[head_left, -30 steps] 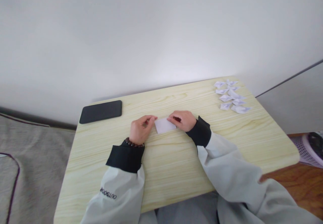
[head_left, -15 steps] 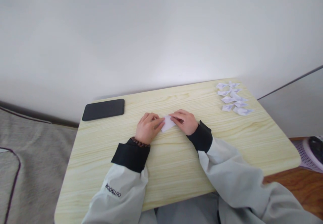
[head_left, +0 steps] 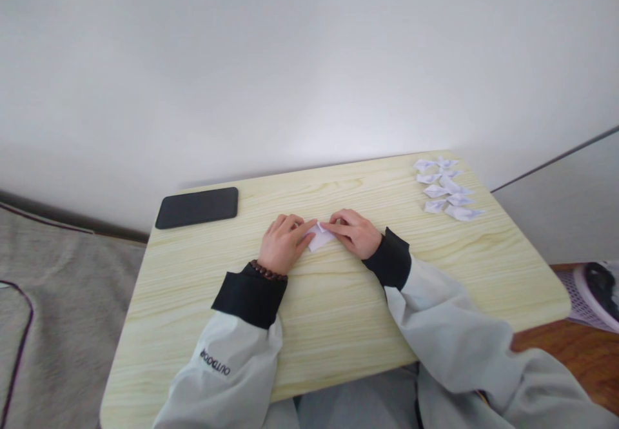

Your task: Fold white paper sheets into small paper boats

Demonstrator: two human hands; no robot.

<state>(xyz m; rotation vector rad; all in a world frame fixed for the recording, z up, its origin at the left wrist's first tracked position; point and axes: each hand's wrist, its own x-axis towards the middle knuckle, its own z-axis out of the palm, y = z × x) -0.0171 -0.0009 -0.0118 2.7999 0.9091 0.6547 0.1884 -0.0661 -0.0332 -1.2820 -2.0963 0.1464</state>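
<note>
White paper, now with flap

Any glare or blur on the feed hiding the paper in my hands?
Head view: no harsh glare on the white paper, but the left hand and right hand partly cover it; brightest patch falls on the wall; fine creases on the folded pieces look soft.

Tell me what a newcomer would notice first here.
Probably the two hands, left and right, with fingers on a small white paper mid-table. Next, the black phone-like slab at the table's far left, and the cluster of folded white paper pieces at its far right.
</note>
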